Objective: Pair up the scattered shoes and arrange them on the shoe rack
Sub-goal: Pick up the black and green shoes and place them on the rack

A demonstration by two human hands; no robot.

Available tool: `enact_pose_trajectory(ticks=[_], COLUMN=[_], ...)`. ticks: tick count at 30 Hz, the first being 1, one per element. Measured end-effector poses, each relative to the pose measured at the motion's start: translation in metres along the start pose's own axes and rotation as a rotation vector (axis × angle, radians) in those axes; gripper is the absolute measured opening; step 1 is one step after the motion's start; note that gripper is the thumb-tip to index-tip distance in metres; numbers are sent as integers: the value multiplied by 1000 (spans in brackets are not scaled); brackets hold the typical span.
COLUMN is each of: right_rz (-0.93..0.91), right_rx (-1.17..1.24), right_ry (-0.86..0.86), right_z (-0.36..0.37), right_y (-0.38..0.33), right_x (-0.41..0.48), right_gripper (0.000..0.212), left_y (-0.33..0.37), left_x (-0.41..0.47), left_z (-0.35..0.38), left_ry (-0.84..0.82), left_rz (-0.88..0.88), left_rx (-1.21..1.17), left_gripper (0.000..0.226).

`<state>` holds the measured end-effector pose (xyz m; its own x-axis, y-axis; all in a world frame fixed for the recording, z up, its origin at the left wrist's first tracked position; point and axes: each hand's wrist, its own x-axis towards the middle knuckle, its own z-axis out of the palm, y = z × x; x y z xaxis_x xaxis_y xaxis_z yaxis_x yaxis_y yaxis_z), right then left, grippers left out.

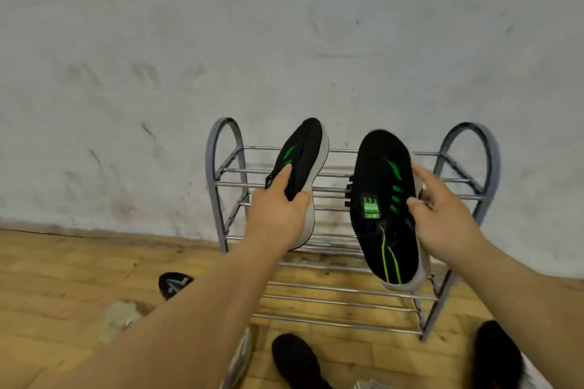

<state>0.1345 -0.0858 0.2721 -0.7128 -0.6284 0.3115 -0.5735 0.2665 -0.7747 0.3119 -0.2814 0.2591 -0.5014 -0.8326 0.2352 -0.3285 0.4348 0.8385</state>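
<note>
Holding left sneaker in left hand, right sneaker in right hand, before rack; dark shoes below.

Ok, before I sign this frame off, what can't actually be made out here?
Head view, the only one:
Dark shoe on the floor: half hidden by the left forearm.
Pale shoe beside it: blurred, type unclear.
Bottom-centre black shape and bottom-right black shape: cut off by the bottom edge; loose shoes or worn, cannot tell.
Green label on the sneaker in the right hand: too small to read.
</note>
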Motion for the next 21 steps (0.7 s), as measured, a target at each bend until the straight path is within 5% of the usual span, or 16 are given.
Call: enact_pose_trajectory(ticks=[14, 16, 19, 21], right_rz=[229, 276, 192, 123], right_rx=[302, 252, -4, -101], right_ry=[201, 176, 75, -7], right_z=[5, 10, 16, 19], right_y=[12, 11, 14, 18], right_x=[123, 139, 128, 109], right_gripper=[51, 56, 36, 48], left_y=[26, 22, 11, 2], left_x=[73, 74, 72, 69], left_z=[57, 61, 57, 49], left_ry=[200, 173, 63, -50], left_rz=[85, 108, 170, 223], left_rx=[73, 115, 159, 176], left_gripper=[69, 65, 61, 64])
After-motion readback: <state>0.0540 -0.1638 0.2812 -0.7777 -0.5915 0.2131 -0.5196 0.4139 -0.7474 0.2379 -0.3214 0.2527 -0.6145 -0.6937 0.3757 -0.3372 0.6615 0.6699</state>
